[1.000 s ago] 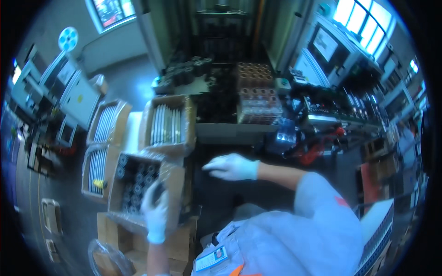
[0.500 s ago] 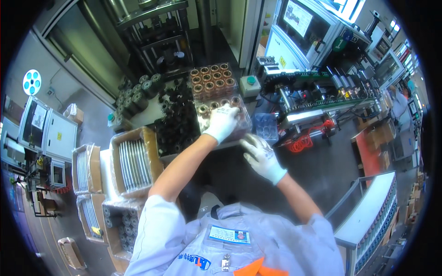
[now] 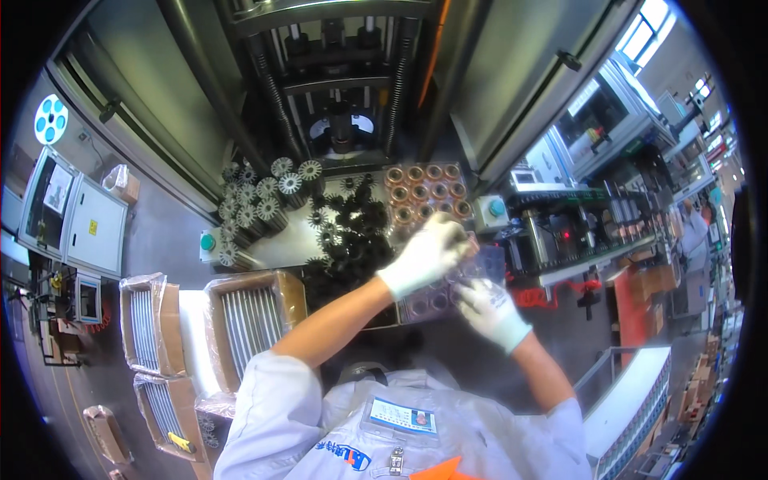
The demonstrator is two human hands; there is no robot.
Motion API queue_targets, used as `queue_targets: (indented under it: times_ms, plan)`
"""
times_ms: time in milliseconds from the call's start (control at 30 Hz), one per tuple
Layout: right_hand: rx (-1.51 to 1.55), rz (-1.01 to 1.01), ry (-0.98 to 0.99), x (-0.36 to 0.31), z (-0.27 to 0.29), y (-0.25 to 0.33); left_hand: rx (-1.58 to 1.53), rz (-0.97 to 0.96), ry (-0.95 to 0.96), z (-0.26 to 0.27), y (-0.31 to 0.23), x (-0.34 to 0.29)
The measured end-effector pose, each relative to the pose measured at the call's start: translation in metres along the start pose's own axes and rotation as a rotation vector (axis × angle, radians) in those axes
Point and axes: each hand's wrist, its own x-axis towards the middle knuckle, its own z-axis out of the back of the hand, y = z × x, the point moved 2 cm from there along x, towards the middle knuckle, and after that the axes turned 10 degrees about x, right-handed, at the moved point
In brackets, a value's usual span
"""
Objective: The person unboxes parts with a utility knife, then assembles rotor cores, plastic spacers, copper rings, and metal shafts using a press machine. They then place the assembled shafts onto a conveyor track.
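Note:
My left hand, in a white glove, is over the front clear plastic tray, its fingers bent and closed. A coppery bit shows by the fingertips, but what they hold cannot be made out. My right hand, also gloved, is at the tray's right side with fingers partly spread and slightly blurred; nothing is visible in it. Behind my left hand, a clear tray holds rows of copper-coloured ring-shaped parts. Left of the trays lies a heap of dark toothed parts.
Grey slotted cylinders stand at the table's left. A press rises behind. Green-button boxes flank the table. Cartons of metal rods are at left, a conveyor line at right.
The view has swung, showing more of the press. My left hand has moved right across the front tray, its fingers now bent at the right side. My right hand has come up to the tray.

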Motion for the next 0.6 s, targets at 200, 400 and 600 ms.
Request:
queue_targets:
  times_ms: [200, 400, 600]
  plan:
    - [0.626, 0.074, -0.088, 0.163, 0.015, 0.004, -0.98, 0.642, -0.096, 0.101, 0.048, -0.058]
    - [0.565, -0.087, -0.39, 0.364, -0.023, 0.01, -0.832, 0.806, -0.423, 0.123, 0.056, -0.152]
    - [0.799, -0.024, -0.496, 0.44, -0.041, 0.015, -0.604, 0.943, -0.56, 0.143, 0.045, -0.212]
